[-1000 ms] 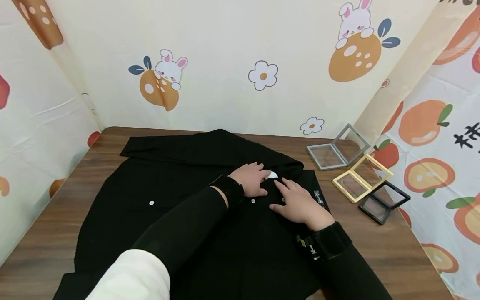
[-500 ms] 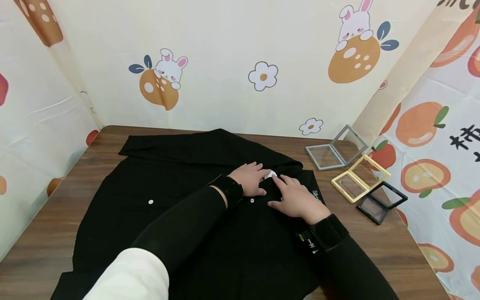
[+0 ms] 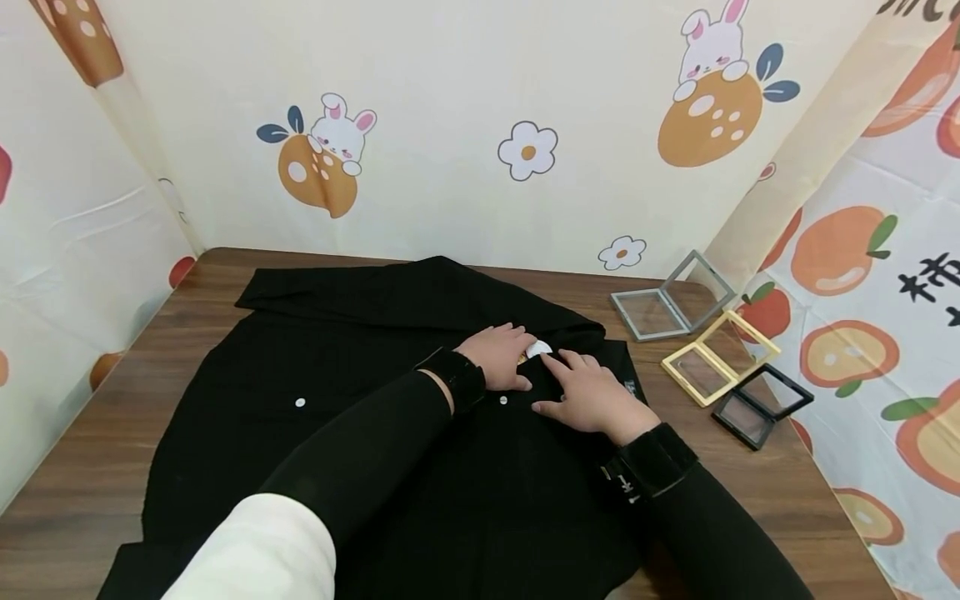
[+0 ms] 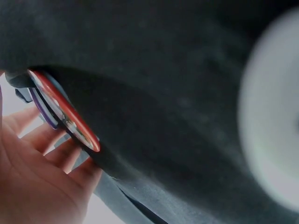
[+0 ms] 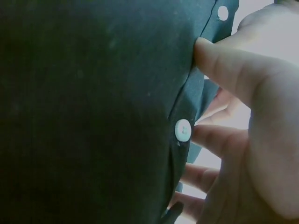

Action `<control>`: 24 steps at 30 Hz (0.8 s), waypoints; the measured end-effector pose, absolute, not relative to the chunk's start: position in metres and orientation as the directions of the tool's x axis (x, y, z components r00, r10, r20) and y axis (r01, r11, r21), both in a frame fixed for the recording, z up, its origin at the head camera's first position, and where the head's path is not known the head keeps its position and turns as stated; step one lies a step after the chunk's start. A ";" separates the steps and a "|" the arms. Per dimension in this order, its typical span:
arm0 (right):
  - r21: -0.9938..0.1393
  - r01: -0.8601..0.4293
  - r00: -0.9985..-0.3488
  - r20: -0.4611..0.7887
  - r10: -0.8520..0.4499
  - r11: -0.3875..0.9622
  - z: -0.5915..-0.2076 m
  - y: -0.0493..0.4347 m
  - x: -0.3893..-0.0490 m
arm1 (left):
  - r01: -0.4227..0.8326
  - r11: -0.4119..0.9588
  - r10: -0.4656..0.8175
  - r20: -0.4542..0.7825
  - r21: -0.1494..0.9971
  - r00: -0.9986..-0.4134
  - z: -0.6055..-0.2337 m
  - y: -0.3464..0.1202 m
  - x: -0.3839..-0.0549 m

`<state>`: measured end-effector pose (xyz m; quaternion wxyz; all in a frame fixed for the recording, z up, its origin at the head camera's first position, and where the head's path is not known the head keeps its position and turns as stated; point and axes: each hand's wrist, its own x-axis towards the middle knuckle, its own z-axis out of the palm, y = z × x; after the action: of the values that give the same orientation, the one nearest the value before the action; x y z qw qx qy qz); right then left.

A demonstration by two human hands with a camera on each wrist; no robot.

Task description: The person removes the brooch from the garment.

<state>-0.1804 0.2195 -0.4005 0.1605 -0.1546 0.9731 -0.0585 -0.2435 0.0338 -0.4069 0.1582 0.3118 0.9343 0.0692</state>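
Observation:
A black buttoned shirt [image 3: 247, 358] lies spread on the table, one sleeve [image 3: 345, 292] folded across its far side. The left hand [image 3: 495, 357] rests on it with fingers extended. Beside its fingertips, a white patch [image 3: 538, 348] shows at a cloth edge, partly hidden. In the left wrist view, a red-edged printed piece [image 4: 67, 112] pokes out from the dark cloth against those fingers. The right hand [image 3: 592, 392] touches the same area, thumb and forefinger spread apart. Its fingertips lie along the button strip, beside a white button [image 5: 183, 130] in the right wrist view.
Three hinged frames stand opened at the right: grey [image 3: 652, 315], yellow [image 3: 701, 372] and black [image 3: 750, 418]. The wooden table [image 3: 75, 467] meets cartoon-printed cloth walls [image 3: 450, 167] at its back and sides. Another white button [image 3: 300, 402] shows at left on the shirt.
The right hand has shifted slightly left, and its forearm has turned a little. The left hand stays almost still. A button beside the right thumb is now covered.

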 end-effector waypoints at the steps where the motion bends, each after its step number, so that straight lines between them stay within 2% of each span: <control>1: -0.161 -0.284 -0.900 -0.296 -0.321 0.945 -0.401 0.219 -0.181 | 0.558 0.798 0.602 -0.257 0.228 -0.756 -0.407 0.034 -0.244; 24: -0.127 -0.305 -0.893 -0.306 -0.330 0.944 -0.394 0.219 -0.180 | 0.566 0.794 0.608 -0.253 0.224 -0.753 -0.404 0.034 -0.242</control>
<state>-0.1803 0.2191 -0.3941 0.1638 -0.1632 0.9722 -0.0379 -0.2416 0.0343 -0.4042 0.1580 0.3143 0.9337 0.0669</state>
